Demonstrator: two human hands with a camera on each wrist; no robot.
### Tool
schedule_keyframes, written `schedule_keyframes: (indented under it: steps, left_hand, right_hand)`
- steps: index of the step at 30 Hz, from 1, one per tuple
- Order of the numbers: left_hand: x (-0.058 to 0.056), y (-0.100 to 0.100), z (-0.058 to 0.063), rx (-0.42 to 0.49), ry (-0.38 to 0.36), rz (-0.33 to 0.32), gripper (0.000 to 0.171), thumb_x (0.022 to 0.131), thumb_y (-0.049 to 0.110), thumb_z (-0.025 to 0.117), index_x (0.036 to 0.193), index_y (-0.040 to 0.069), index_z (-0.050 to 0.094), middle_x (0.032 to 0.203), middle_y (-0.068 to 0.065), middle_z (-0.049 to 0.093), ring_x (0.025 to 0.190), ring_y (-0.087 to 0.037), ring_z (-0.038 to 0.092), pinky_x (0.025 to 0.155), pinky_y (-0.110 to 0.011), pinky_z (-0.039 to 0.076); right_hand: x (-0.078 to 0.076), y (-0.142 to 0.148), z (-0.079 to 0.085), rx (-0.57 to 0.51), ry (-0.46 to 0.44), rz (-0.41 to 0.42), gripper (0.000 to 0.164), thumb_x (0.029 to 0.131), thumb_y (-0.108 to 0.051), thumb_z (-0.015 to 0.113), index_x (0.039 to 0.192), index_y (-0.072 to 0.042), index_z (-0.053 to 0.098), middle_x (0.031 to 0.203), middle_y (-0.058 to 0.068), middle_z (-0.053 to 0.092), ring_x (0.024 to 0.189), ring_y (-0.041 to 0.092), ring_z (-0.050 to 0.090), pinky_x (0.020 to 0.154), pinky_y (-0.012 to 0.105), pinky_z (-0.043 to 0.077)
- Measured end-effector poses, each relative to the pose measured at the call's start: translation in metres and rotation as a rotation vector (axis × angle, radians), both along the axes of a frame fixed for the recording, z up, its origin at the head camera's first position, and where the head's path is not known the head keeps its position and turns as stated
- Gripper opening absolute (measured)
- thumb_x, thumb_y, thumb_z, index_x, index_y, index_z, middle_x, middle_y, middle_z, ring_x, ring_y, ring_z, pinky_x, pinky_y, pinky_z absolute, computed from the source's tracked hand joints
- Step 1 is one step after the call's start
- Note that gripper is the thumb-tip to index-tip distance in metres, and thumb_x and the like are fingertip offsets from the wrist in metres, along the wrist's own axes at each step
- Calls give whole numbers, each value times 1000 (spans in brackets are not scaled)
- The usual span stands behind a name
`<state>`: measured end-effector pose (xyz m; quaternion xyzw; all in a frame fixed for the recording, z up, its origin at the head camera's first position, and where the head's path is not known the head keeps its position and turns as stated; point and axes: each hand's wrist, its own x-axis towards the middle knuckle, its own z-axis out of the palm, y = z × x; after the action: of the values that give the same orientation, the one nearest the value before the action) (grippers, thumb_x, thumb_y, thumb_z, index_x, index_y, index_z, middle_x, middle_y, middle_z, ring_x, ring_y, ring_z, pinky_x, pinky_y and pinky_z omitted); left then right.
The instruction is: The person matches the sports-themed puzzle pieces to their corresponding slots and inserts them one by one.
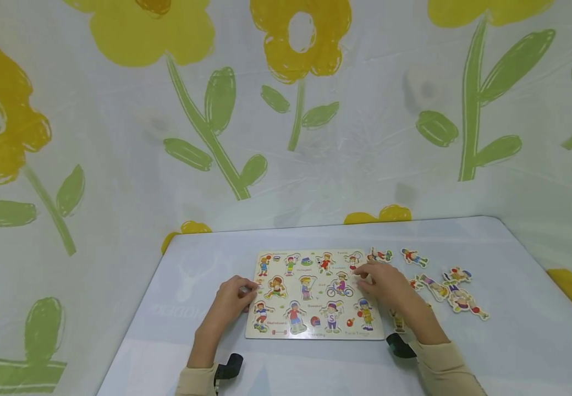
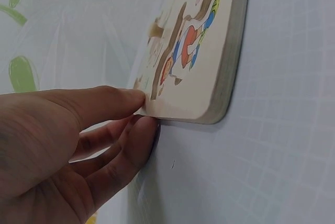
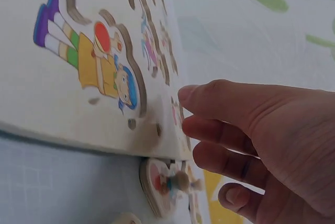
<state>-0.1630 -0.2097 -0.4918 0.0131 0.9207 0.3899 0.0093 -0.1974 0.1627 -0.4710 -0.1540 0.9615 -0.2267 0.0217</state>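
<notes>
A flat wooden puzzle board (image 1: 288,280) lies on the table, with cut-out recesses showing children at sports. My left hand (image 1: 230,297) pinches its left edge; in the left wrist view the thumb (image 2: 118,101) rests on the top face while the fingers are at the side. Farther up the board, a small knob (image 2: 155,29) sticks up. My right hand (image 1: 385,283) is over the right edge by the tennis figure (image 1: 353,260). Its thumb and fingers are apart and hold nothing. The figure with the red paddle (image 3: 97,62) is close by in the right wrist view.
Several loose puzzle pieces (image 1: 433,287) lie right of the board, some overlapping. One thick piece (image 3: 159,187) with a peg sits beside the board's edge. Behind the table (image 1: 167,330) hangs a flower-print cloth (image 1: 355,165). Dark wrist cameras (image 1: 230,366) stick out by both sleeves.
</notes>
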Motion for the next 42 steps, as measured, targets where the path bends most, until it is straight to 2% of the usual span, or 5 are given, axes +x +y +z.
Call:
schedule_keyframes:
  steps: [12,21,31,38,42]
  left_hand:
    - [0,-1,0,15,-8,-1,14,89,7,69,103,6,71,97,-6,61,73,-11,58,55,-18,51]
    - [1,-1,-1,-8,-1,6,14,89,8,70,103,6,71,96,-6,61,73,-11,59,55,-17,51]
    - [0,0,0,-12,3,6,14,89,7,70,103,7,71,95,-5,61,73,-11,58,55,-17,51]
    - [0,0,-1,-20,7,6,14,89,8,70,103,7,71,96,-5,61,72,-11,58,55,-17,50]
    - [0,0,-1,-27,8,13,14,88,8,70,102,7,71,96,-5,61,72,-11,58,55,-17,50]
  right_hand:
    - [-3,23,4,-7,-28,-2,24,87,-19,73,110,-11,72,97,0,69,78,13,55,69,29,48]
    - [-8,36,0,-7,-124,-28,15,87,-18,74,101,-15,76,94,-3,70,78,12,55,70,29,49]
    - [-6,47,0,-28,-129,23,13,88,-12,71,100,-12,75,91,-4,69,80,11,57,73,32,50]
    - [-3,60,6,-23,-121,-26,8,88,-18,72,95,-13,72,84,-3,64,78,13,54,72,34,48]
    - [-4,62,6,10,-102,-67,16,87,-29,73,88,-14,69,77,-4,61,72,14,51,65,30,43]
